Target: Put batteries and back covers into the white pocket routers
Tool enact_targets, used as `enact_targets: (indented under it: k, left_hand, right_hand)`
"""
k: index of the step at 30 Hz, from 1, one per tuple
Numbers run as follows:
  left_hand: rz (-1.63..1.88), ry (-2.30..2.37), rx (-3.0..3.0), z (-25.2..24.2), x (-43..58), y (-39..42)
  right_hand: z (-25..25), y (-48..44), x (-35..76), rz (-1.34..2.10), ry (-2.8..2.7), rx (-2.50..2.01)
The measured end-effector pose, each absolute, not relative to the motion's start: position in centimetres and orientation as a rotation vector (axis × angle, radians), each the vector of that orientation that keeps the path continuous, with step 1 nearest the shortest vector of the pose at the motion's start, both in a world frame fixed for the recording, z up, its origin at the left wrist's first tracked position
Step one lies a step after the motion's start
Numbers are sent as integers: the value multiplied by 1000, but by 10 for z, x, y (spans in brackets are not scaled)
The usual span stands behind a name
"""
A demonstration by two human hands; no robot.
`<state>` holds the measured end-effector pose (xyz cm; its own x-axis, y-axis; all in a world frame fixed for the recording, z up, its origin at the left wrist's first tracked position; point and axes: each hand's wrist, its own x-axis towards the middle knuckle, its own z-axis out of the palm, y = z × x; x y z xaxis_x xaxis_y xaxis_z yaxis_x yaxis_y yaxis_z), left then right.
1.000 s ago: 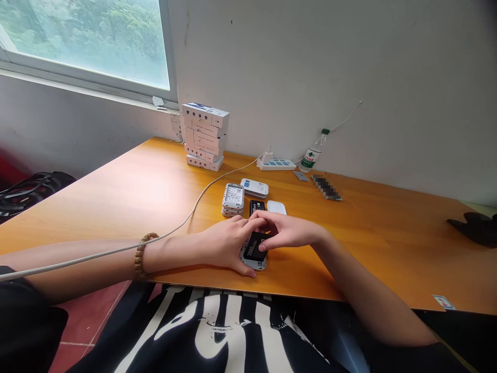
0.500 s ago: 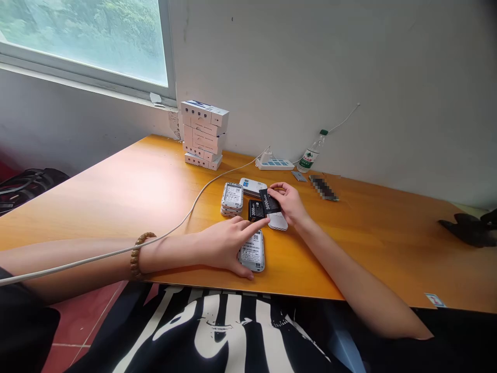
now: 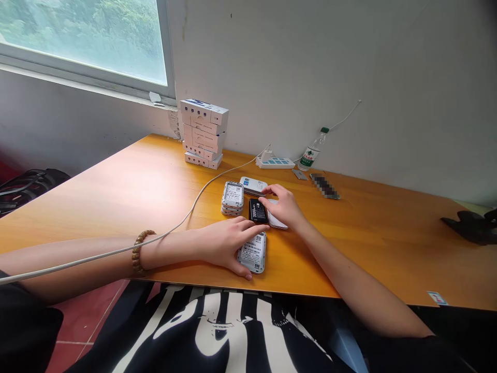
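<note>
My left hand (image 3: 225, 243) rests on the table with thumb and index finger spread around a white pocket-router-like device (image 3: 253, 255). The device lies label side up with its back uncovered. The index finger crosses its far edge and the thumb is by its near left corner; whether they grip it I cannot tell. My right hand (image 3: 285, 208) is over a black battery (image 3: 257, 211) marked 3000mAh, thumb tip at its upper right corner and fingers apart. Partly under that hand lie white covers (image 3: 277, 221). Left of the battery stands a stack of similar uncovered devices (image 3: 233, 197).
More white covers or devices (image 3: 253, 185) lie behind the battery. A white cable (image 3: 194, 207) runs across my left forearm to a power strip (image 3: 275, 163). Stacked white boxes (image 3: 204, 134), a water bottle (image 3: 309, 153) and a phone-like object (image 3: 325, 186) are along the wall.
The battery that my right hand held tilted above the covers now lies flat to the left, at the other battery's spot. My right fingers moved left with it. The left hand hardly moved.
</note>
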<state>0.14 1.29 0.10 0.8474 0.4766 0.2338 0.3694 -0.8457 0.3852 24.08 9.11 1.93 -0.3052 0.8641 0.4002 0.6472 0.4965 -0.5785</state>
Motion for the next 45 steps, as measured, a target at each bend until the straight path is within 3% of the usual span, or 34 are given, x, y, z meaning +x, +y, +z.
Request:
enact_targets:
  k: [6,16,21,25,31,45]
  left_hand:
    - [448,619,2726,0,1,13]
    - [464,483,2731,1,-1,12]
    - [776,417,2678,19,-12,34]
    - [1031,742,2570,26,-35,74]
    - [987,900,2383,9,-60,120]
    - [824,851,2495,-1,-56,122]
  right_hand:
    - [33,85,256,723,-2563,-1158]
    - [19,93,258,572,-2561,-1259]
    - [17,95,258,575,-2574,-1199]
    - [19,95,257,602,-2570,-1209]
    - [23,89,254,618,-2551,-1288]
    - [21,89,253,593,-2554,-1289]
